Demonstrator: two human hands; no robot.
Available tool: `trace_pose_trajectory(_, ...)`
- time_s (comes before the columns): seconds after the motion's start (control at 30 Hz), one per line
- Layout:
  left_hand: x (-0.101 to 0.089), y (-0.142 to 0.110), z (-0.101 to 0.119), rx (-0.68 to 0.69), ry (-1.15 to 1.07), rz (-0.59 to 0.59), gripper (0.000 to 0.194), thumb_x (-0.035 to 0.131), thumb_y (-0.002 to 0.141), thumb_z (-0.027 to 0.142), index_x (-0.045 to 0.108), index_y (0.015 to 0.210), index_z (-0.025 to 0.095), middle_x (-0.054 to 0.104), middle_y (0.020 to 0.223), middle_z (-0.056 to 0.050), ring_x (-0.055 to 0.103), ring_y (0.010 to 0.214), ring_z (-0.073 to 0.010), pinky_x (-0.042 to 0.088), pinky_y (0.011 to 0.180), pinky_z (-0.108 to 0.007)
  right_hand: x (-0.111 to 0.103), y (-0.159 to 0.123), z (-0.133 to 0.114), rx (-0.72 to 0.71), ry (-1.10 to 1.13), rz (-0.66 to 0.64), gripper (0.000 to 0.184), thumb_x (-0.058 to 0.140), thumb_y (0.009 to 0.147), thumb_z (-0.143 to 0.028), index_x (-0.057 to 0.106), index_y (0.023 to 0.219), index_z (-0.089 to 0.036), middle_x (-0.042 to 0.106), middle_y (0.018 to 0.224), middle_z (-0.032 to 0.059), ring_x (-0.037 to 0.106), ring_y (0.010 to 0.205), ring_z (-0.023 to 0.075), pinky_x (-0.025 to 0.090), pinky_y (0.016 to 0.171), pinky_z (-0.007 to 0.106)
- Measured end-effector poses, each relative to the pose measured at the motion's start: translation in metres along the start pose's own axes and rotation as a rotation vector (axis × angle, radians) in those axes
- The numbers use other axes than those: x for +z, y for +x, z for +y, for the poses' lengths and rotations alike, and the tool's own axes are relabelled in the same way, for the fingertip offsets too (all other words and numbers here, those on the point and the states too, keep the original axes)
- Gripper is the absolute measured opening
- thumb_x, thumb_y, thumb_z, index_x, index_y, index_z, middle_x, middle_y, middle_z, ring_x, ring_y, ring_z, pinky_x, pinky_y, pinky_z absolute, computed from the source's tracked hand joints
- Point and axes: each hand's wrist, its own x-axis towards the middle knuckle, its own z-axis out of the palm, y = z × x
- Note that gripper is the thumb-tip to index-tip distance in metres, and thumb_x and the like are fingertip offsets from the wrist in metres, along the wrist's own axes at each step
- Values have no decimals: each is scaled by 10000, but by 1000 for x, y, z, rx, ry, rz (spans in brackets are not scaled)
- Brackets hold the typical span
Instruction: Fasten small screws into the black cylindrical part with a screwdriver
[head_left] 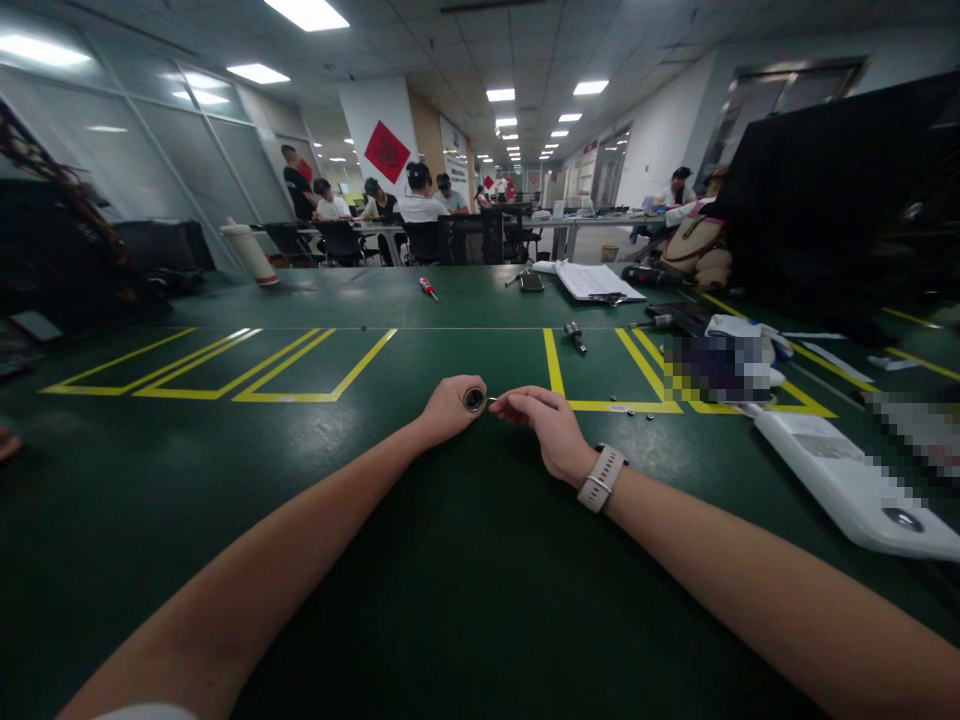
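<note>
My left hand (448, 410) is closed around a round metal part (473, 400), whose hollow, ring-shaped end faces me. Just to its right, my right hand (541, 420) has thumb and fingers pinched together, with a watch on the wrist. A small thin metal piece (492, 401) pokes out of that pinch toward the hollow end; its kind is too small to make out. Both hands are above the green table. Several tiny metal pieces, perhaps nuts (631, 413), lie right of my right hand. Beyond them rests a stubby metal fitting (576, 337).
Yellow tape (285, 397) marks boxes on the green table (360, 620). A red screwdriver (427, 288), a black phone (532, 283) and papers (596, 281) lie farther back. On the right are a white device (847, 480) and cloth; a white cup (250, 252) stands left. People sit beyond.
</note>
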Motion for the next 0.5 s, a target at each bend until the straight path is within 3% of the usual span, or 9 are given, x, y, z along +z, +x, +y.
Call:
trace_pose_trajectory(0.1, 0, 0, 0, -13, -53, 14, 74, 556, 679, 182, 506, 629, 158, 501, 596, 31, 466, 573, -102, 356, 537, -211, -2, 3, 3, 99, 120, -2, 119, 566, 723, -241, 660, 701, -171, 674, 721, 41, 592, 718, 163, 445, 701, 319)
trace_pose_trajectory(0.17, 0, 0, 0, -17, -53, 15, 80, 564, 680, 190, 509, 632, 157, 502, 595, 33, 467, 570, -100, 354, 532, -209, -2, 1, 2, 61, 77, -3, 127, 553, 739, -248, 655, 716, -175, 670, 754, 41, 589, 737, 164, 446, 704, 320)
trace_pose_trajectory(0.37, -1, 1, 4, -15, 92, 20, 47, 562, 666, 160, 523, 640, 158, 531, 621, 13, 495, 595, -124, 354, 549, -231, 5, -12, -5, -256, -503, -54, 164, 494, 803, -237, 653, 802, -200, 638, 800, 33, 567, 773, 177, 431, 720, 336)
trace_pose_trajectory(0.5, -1, 2, 4, 9, 194, 2, 54, 567, 657, 159, 520, 630, 167, 543, 627, -1, 502, 621, -147, 360, 578, -255, 8, -12, -4, -296, -604, -41, 155, 504, 793, -222, 655, 767, -200, 645, 785, 39, 566, 756, 184, 425, 715, 343)
